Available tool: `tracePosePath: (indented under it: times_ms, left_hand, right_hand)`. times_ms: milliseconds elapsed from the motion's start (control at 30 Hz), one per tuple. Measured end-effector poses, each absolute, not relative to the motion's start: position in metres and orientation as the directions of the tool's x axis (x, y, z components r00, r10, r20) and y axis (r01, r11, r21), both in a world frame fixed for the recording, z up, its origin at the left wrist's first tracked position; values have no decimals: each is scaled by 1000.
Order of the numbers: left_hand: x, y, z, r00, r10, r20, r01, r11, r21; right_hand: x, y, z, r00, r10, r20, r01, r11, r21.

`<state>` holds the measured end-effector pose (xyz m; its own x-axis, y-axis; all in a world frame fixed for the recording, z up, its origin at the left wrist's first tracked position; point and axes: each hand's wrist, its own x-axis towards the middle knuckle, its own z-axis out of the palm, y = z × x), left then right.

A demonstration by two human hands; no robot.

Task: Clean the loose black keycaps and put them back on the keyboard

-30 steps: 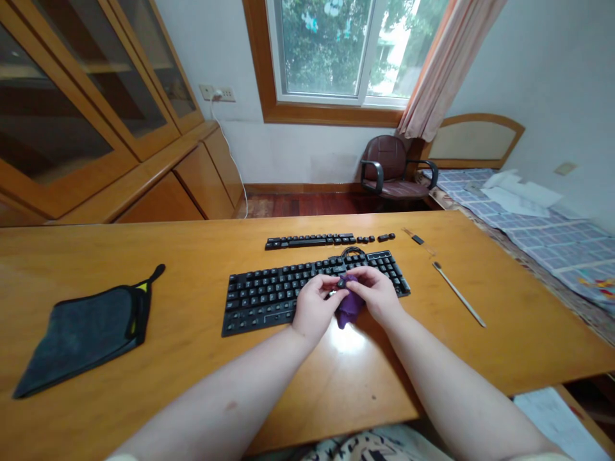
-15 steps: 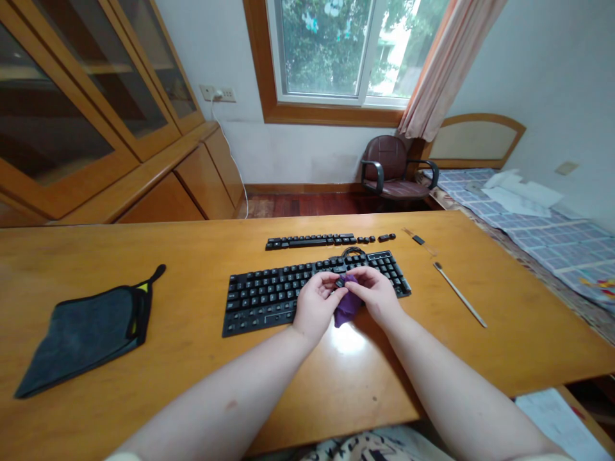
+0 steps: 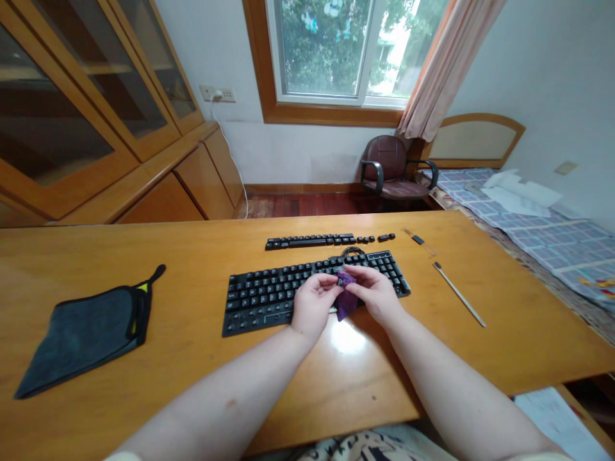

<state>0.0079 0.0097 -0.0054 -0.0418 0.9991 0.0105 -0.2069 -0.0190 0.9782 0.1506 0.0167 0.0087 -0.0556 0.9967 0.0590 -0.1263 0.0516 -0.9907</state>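
Two hands busy, dead centre of the frame: pinching purple cloth (image 3: 348,303) between the fingers of left hand (image 3: 310,302) and right hand (image 3: 382,296), over the lower edge of the black keyboard (image 3: 267,288). Loose keycaps (image 3: 308,241) lined up higher on the worktop (image 3: 202,262); folded grey cloth (image 3: 91,336) at far left; dark-tipped stick (image 3: 460,295) over right.

Purple cloth (image 3: 348,307), black keyboard (image 3: 262,291), grey, black-edged towel (image 3: 91,330), orange-brown desk (image 3: 202,262), pink curtain (image 3: 449,67), blue checked bedspread (image 3: 533,234).
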Motion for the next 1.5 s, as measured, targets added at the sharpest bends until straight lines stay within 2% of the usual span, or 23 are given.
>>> tracePosePath:
  times_ms: [233,467,600,900,1133,1267,1333,1500]
  left_hand:
    - [9,8,-1,-53,998,-22,-253,8,967]
    - [10,8,1,-63,998,2,-272,-19,962]
    - [10,6,1,-55,998,2,-275,-17,961]
    - [9,3,1,-16,996,84,-266,-85,960]
    - [7,2,-4,-44,984,174,-81,-177,981]
    - [6,4,-8,-38,979,202,-45,-204,978]
    - [5,4,-9,-29,972,234,10,-234,972]
    - [2,3,-5,12,940,342,199,-337,920]
  right_hand:
    - [148,16,13,4,1000,10,-115,11,-993]
    - [147,15,9,-31,998,62,-147,57,-987]
    - [149,14,11,32,999,40,-117,44,-992]
    - [150,13,17,51,998,30,-124,36,-992]
    - [152,12,13,9,998,55,-148,56,-987]
    - [152,12,14,-22,987,161,-208,153,-966]
    - [150,12,14,-60,980,189,-195,174,-965]
    - [148,10,14,-106,984,142,-90,133,-987]
